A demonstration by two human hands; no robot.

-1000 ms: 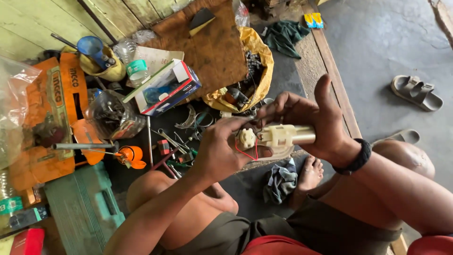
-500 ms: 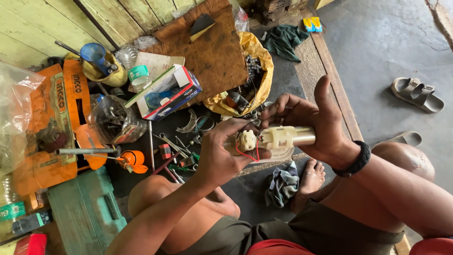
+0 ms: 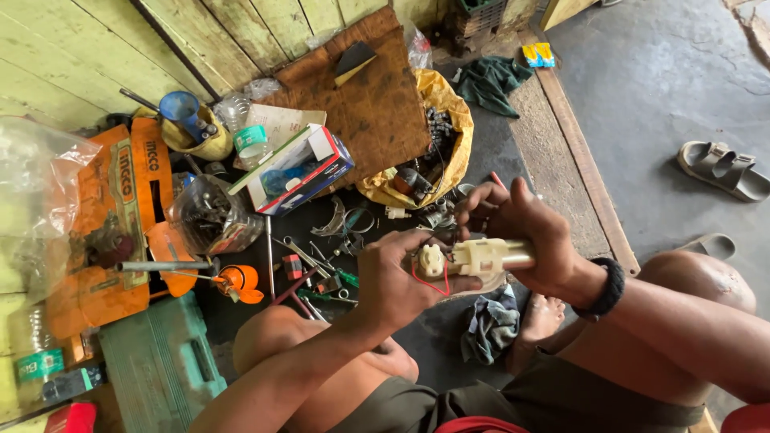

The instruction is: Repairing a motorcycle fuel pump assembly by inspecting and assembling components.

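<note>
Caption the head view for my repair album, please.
Both hands, left hand and right hand, hold a cream cylindrical part above scattered tools.

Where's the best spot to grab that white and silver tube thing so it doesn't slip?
Probably the smooth silver barrel, coming from the right, as the right hand wraps it. It is round and lies level. The white end is knobbly with a red wire, so the left hand only steadies there.

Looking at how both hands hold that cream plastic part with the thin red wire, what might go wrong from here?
The thin red wire loops loose under the left hand, so it might snag or tear. The cream plastic part with a metal cylinder is held by the right hand above scattered metal tools; anything dropped could vanish among them.
</note>
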